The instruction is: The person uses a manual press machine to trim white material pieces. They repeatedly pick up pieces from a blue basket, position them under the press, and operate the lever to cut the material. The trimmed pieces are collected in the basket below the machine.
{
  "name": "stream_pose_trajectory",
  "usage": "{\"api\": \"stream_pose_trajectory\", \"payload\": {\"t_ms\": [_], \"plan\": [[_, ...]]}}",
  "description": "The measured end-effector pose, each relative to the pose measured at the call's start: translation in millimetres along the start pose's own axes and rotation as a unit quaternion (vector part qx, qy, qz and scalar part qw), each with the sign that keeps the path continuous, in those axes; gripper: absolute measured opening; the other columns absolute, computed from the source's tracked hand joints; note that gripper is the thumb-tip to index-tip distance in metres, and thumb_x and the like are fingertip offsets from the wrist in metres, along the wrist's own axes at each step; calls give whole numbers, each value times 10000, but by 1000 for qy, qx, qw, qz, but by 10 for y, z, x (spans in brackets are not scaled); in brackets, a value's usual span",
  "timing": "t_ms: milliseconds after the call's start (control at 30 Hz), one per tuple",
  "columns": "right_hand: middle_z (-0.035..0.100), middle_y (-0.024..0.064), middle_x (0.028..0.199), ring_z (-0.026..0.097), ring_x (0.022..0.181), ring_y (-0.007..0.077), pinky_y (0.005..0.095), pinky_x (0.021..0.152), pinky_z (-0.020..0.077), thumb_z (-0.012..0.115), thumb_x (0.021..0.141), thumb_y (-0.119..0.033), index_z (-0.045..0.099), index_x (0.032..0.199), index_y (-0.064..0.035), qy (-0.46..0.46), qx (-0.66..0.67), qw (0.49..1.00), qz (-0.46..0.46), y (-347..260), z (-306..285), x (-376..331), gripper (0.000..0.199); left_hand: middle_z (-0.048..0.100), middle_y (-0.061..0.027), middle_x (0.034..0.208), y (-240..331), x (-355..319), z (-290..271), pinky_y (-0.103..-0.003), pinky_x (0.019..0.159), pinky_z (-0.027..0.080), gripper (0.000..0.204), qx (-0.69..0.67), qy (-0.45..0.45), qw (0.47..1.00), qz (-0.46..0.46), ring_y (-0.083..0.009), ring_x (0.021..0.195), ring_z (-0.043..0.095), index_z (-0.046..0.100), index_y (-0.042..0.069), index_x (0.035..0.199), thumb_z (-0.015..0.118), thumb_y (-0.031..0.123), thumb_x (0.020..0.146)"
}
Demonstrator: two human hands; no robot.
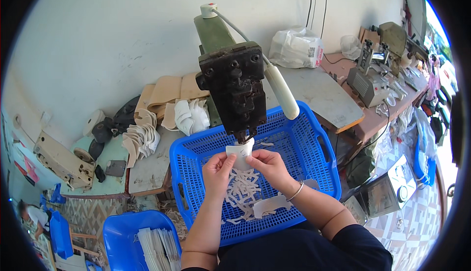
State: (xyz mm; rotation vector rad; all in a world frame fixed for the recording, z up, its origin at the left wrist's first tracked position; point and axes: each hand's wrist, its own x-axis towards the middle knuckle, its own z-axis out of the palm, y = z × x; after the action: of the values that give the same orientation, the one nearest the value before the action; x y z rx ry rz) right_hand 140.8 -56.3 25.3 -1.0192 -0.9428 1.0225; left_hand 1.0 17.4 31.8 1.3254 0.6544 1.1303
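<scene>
A small white curved piece of sheet material (240, 156) is held upright at the foot of a green and black machine head (235, 87). My left hand (216, 172) pinches its left edge between thumb and fingers. On the right edge, my right hand (271, 169) closes in the same way, a bracelet at the wrist. The piece's top edge meets the machine's lower tip; the exact contact is too small to make out. Beneath both hands stands a blue plastic basket (320, 160), with many thin white offcut strips (241, 192) and a larger white cut piece (271, 205) inside.
Stacked beige and white pieces (141, 138) lie on the bench left of the machine. A blue chair-like tub (117, 232) holds long white strips at lower left. A sewing machine (64, 160) stands far left, a grey machine (369, 85) right. A white bag (296, 48) sits behind.
</scene>
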Motion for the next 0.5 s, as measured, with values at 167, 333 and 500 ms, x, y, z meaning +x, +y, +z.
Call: {"api": "stream_pose_trajectory", "payload": {"t_ms": [167, 333, 500], "plan": [[631, 20, 836, 562, 761, 67, 213, 686, 462, 620, 859, -142, 624, 940, 25, -13, -4, 1000, 0, -6, 94, 7, 185, 642, -53, 843, -38, 5, -116, -201, 659, 450, 191, -6, 7, 1000, 9, -75, 731, 573, 611, -30, 963, 644, 110, 837], [625, 24, 795, 547, 721, 60, 213, 634, 446, 639, 839, -144, 635, 909, 21, 8, -169, 985, -43, -82, 27, -38, 179, 633, -60, 882, 42, -3, -15, -223, 690, 462, 214, 11, -4, 997, 72, -97, 767, 580, 581, -8, 986, 656, 114, 828], [605, 31, 733, 514, 633, 77, 228, 583, 421, 658, 811, -132, 649, 884, 24, 18, -223, 969, -105, -252, -71, -54, 172, 621, -42, 833, -15, 78, -26, -207, 671, 449, 164, 24, -40, 998, 37, -79, 736, 566, 578, 5, 910, 663, 115, 822]]}}
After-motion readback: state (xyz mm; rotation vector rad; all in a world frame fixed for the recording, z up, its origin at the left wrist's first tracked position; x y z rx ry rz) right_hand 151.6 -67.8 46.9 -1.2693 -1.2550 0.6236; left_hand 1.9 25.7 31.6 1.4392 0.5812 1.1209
